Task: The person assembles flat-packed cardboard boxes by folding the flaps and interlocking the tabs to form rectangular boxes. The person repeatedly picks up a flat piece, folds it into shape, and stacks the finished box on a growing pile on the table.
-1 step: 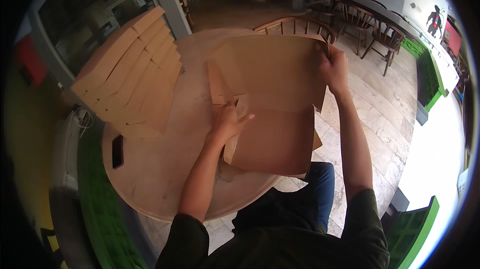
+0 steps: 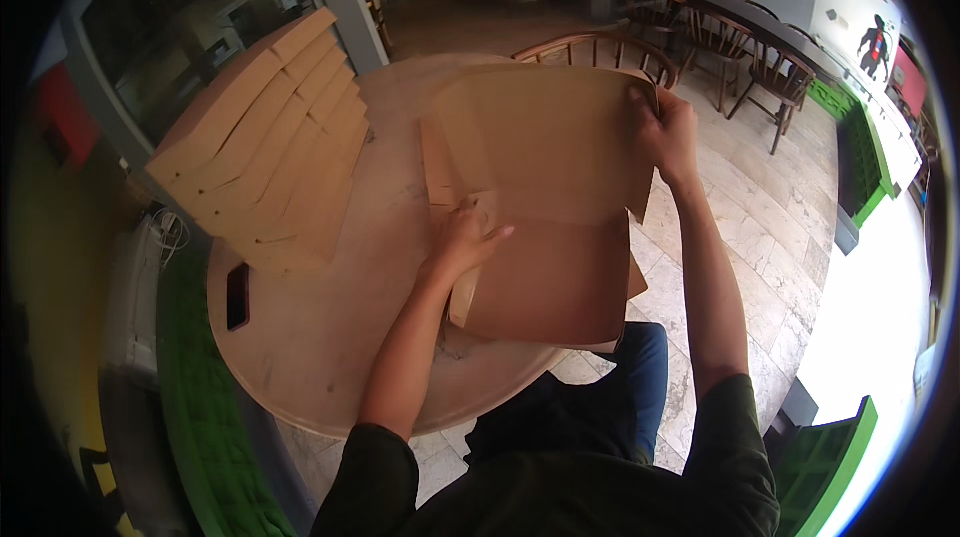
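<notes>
A brown cardboard box (image 2: 560, 272), partly folded with its lid raised, is at the table's near right side and juts past the rim. My right hand (image 2: 668, 137) pinches the upper right corner of the lid, thumb on the inside face. On the box's left side my left hand (image 2: 462, 240) is closed around the side flap, its thumb pointing right over the inside; some of its fingers are hidden. A tall stack of folded brown cardboard boxes (image 2: 265, 137) leans at the table's left. Near that stack's foot lies a dark phone (image 2: 238, 297).
The round pale table (image 2: 320, 367) carries all of this. A wooden chair (image 2: 600, 45) stands behind it. Farther right, several chairs line a long dark table (image 2: 735, 17). Green slatted seating (image 2: 205, 407) runs along the left, and a white cable (image 2: 170, 237) hangs beside it.
The whole view has shifted very slightly. Both hands keep their holds on the box, with no clear movement of it.
</notes>
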The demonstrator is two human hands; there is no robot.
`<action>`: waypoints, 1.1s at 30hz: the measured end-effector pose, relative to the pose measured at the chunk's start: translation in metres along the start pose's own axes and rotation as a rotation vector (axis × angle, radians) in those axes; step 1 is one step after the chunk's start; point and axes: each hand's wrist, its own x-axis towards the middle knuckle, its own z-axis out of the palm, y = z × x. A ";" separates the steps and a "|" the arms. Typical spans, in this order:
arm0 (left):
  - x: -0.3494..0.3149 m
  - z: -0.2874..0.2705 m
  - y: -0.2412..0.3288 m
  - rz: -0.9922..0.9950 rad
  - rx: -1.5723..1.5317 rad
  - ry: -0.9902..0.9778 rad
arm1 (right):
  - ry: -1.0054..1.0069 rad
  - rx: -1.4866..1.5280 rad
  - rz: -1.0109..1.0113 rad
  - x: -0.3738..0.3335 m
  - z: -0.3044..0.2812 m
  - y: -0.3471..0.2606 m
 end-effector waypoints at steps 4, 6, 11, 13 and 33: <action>0.023 0.046 -0.050 -0.140 -0.164 0.023 | 0.420 -0.269 -0.408 -0.017 0.021 -0.002; 0.028 0.048 -0.061 -0.235 -0.208 -0.069 | 0.297 -0.305 -0.568 -0.043 0.023 -0.008; -0.004 0.031 -0.037 -0.161 -0.480 0.012 | -0.657 -0.163 -0.127 -0.091 0.040 -0.015; -0.020 0.020 -0.020 -0.122 -0.565 0.070 | -0.830 -0.064 -0.093 -0.093 0.056 -0.011; -0.072 0.042 0.021 -0.553 -1.398 0.149 | -1.059 0.205 0.217 -0.083 0.137 -0.007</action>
